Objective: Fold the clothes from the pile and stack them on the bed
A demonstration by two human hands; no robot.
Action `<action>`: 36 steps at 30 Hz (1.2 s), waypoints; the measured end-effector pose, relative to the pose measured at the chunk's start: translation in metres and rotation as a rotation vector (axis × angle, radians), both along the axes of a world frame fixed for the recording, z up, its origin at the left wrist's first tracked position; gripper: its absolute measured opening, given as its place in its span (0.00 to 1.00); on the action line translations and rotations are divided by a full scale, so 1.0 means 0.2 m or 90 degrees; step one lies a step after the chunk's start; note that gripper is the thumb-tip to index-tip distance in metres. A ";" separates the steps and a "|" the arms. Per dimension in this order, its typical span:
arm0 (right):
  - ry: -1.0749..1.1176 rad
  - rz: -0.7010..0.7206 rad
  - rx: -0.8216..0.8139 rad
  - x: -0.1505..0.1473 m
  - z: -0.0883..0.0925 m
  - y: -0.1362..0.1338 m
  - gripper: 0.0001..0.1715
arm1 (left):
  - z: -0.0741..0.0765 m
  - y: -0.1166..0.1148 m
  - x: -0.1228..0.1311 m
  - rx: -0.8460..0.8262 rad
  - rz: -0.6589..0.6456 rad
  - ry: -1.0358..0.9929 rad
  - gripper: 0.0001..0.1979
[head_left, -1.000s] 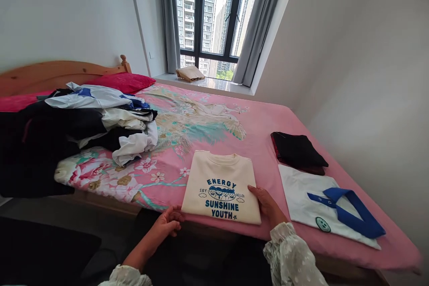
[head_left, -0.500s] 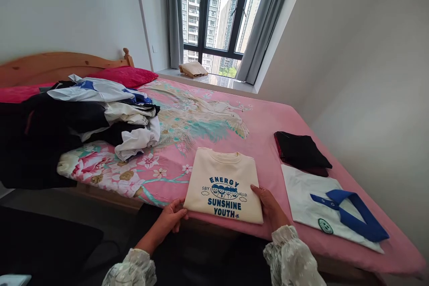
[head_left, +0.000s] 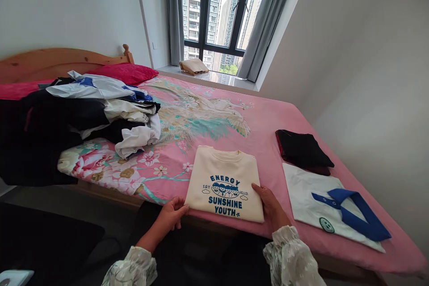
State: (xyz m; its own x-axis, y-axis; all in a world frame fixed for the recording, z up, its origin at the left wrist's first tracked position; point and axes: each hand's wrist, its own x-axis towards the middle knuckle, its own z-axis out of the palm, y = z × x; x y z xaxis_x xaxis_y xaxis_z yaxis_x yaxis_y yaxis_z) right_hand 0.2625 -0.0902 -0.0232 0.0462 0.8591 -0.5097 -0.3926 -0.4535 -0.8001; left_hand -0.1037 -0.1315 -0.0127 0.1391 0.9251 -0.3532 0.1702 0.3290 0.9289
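A folded cream sweatshirt printed "ENERGY SUNSHINE YOUTH" lies near the front edge of the pink floral bed. My left hand is curled at its lower left corner, thumb and fingers pinching the edge. My right hand lies stretched along the sweatshirt's lower right side, with its fingertips touching the edge. Both sleeves are white with dots.
A folded white shirt with a blue collar and a folded black garment lie to the right. A heap of unfolded black, white and blue clothes fills the left. A red pillow rests by the wooden headboard, and a tan item sits on the window sill.
My left hand moved up from below the bed edge to the sweatshirt's lower left corner and closed on it. The right hand stayed at the right side. The view shifted slightly.
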 end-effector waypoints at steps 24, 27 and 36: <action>-0.001 -0.011 0.029 0.01 -0.01 0.02 0.21 | 0.02 0.01 0.11 -0.050 0.140 0.053 0.26; 0.005 -0.017 0.039 0.03 -0.02 0.04 0.21 | 0.04 0.01 0.10 0.032 0.150 0.180 0.23; 0.086 0.063 0.059 0.05 0.07 0.13 0.22 | 0.21 0.46 0.13 -0.002 0.075 0.085 0.22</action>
State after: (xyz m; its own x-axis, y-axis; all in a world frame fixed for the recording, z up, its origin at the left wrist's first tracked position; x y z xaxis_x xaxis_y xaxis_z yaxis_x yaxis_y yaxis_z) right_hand 0.2734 -0.0633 -0.0092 -0.1051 0.8993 -0.4246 -0.4563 -0.4230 -0.7829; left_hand -0.0775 -0.0393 0.0300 -0.0189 0.9310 -0.3646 0.2526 0.3573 0.8992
